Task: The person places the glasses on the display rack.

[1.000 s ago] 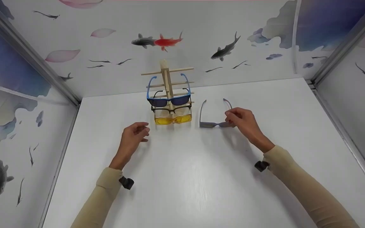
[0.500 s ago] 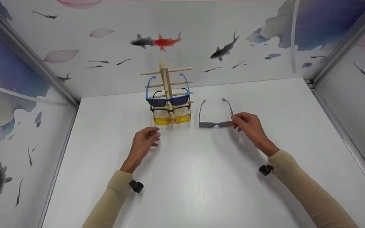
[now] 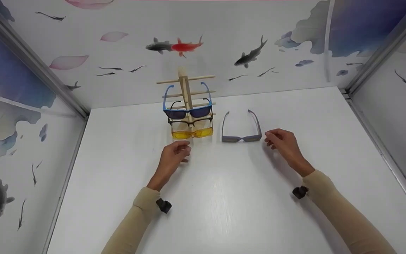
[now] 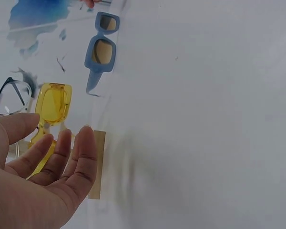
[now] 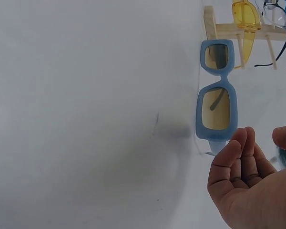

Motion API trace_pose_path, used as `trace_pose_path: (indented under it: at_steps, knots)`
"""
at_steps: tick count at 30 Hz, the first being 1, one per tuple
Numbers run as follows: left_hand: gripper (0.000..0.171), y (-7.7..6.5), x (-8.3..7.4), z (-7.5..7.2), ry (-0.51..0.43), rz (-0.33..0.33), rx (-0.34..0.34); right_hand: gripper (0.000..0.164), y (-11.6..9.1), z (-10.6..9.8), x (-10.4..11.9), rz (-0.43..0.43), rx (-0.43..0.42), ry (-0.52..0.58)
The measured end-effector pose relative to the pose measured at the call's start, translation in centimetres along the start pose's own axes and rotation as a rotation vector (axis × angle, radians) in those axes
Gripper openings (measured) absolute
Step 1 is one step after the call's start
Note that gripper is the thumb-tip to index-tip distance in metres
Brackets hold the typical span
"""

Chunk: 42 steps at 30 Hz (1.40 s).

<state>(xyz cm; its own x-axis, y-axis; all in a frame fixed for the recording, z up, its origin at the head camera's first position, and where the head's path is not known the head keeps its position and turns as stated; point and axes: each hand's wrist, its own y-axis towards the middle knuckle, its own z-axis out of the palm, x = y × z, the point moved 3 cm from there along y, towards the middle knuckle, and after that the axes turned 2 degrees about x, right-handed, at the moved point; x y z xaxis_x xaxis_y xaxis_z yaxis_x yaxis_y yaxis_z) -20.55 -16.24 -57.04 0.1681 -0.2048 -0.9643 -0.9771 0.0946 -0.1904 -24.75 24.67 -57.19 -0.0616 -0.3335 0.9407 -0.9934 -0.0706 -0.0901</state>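
Blue-grey sunglasses [image 3: 241, 139] with tan lenses [image 5: 216, 109] lie on the white table, temples pointing to the back. Just right of their front, my right hand [image 3: 283, 144] is held with loosely bent fingers and nothing in them. My left hand [image 3: 174, 155] is in front of the wooden glasses rack [image 3: 185, 86], fingers relaxed and holding nothing. Yellow glasses [image 3: 192, 133] sit lowest on the rack, nearest the left hand; in the left wrist view its fingers overlap the yellow glasses [image 4: 55, 104]. Above them hang black-framed clear glasses [image 3: 190, 122] and blue sunglasses [image 3: 188, 112].
The rack's top wooden bar [image 3: 203, 77] carries no glasses. A white wall printed with fish [image 3: 250, 56] rises behind the table [image 3: 210, 204], and more printed panels close off both sides.
My right hand has let go of the blue-grey sunglasses and drawn away to the right. The left hand has moved rightward to below the yellow glasses.
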Motion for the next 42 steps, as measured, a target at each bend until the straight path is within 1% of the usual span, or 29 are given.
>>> trace_pose_path:
  at_steps: [7,12,17,22,27,31,36,42]
  knots:
    - [0.04,0.7,-0.3,2.2,-0.01,0.028,0.04,0.047,0.1,-0.7,-1.0,0.042,-0.008,-0.027]
    - [0.039,1.3,-0.2,3.8,-0.03,0.054,0.058,0.046,0.0,-0.8,-1.4,0.065,0.0,-0.031]
    - [0.036,1.7,-0.3,5.5,-0.033,0.04,0.054,0.044,0.0,-0.7,-1.9,0.074,0.001,-0.035]
    - [0.037,2.1,-0.4,7.2,-0.024,0.033,0.071,0.042,0.1,-0.6,-2.3,0.079,0.01,-0.016]
    - [0.039,2.6,-0.4,8.6,-0.016,0.046,0.087,0.042,0.2,-0.5,-2.7,0.091,0.022,-0.001]
    - [0.04,2.8,-0.4,9.5,-0.006,0.049,0.096,0.044,0.3,-0.3,-2.9,0.098,0.036,0.018]
    - [0.043,3.1,-0.6,10.2,0.012,0.038,0.098,0.046,0.4,0.0,-2.8,0.108,0.052,0.029]
    - [0.054,3.4,-0.9,10.9,0.066,0.011,0.095,0.046,0.7,0.3,-2.4,0.117,0.055,0.044]
